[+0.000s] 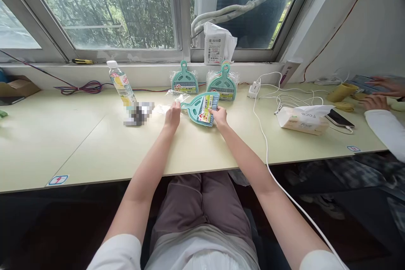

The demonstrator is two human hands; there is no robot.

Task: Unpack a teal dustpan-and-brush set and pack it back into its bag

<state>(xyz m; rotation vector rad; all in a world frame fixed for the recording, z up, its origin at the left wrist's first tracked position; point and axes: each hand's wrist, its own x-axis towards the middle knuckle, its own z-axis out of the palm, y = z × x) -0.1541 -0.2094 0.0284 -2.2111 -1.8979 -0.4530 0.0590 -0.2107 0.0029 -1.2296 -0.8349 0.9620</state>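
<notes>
A green dustpan with a blue-bristled brush and a printed label is tilted just above the table in front of me. My right hand grips its wide end, thumb over the brush and label. At the handle end, my left hand is closed on a crinkled clear plastic bag; whether it also touches the handle I cannot tell. Behind stand one wrapped dustpan set and, to its right, a stack of wrapped dustpan sets, both leaning against the wall below the window.
To the left are a drink bottle and a bundled cable. A tissue pack, a phone and white cables lie right. A white-wrapped box stands on the sill. Another person's hands are at far right.
</notes>
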